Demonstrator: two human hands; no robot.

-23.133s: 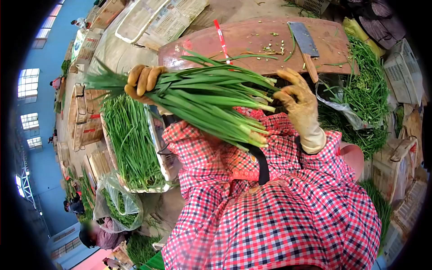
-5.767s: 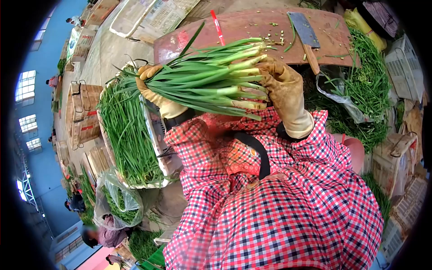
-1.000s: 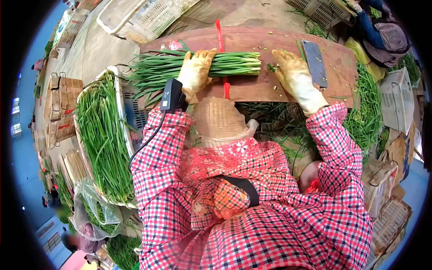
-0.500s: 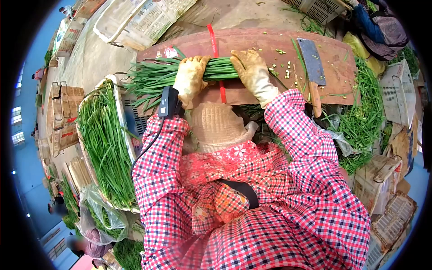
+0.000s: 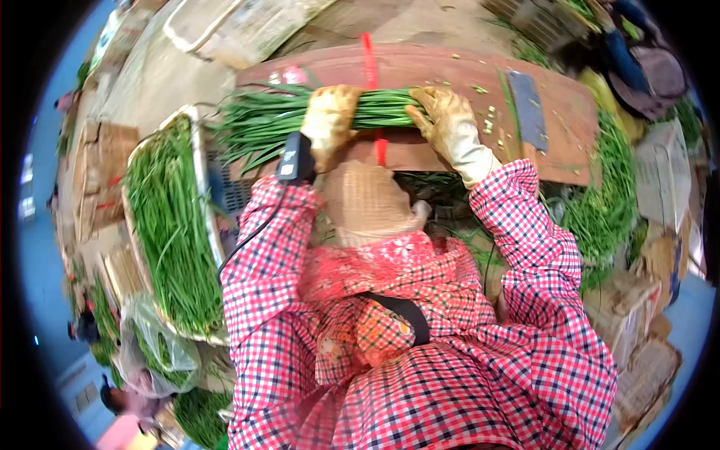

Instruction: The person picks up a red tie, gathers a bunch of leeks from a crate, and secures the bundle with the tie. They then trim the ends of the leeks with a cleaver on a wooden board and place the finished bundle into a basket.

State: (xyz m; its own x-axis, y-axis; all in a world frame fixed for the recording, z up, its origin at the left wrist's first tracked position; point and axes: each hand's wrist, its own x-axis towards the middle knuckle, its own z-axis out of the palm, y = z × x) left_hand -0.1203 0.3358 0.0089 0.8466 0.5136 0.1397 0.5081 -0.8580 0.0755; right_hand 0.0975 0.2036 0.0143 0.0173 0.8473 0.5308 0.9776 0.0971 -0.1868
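Observation:
A bundle of long green chives [image 5: 382,109] lies across the wooden board, with its loose leaf ends fanned out to the left. My left hand [image 5: 331,124], in a stained yellowish glove, is wrapped over the middle of the bundle. At the bundle's right end, my gloved right hand [image 5: 448,120] has its fingers over the top and its thumb on the near side. A red strap [image 5: 369,64] runs under the chives between my hands. To the right of my right hand lies a cleaver [image 5: 528,110] with a wide grey blade.
The reddish wooden board [image 5: 420,154] has cut bits scattered on its right part. A crate of chives [image 5: 169,225] stands at my left. More loose greens [image 5: 600,217] are heaped at the right, beside a white crate [image 5: 660,169]. Another person [image 5: 652,71] is at the upper right.
My right hand has moved slightly to the right, its fingers now more curled around the bundle's end. My left hand still grips the chives. The whole view has shifted a little.

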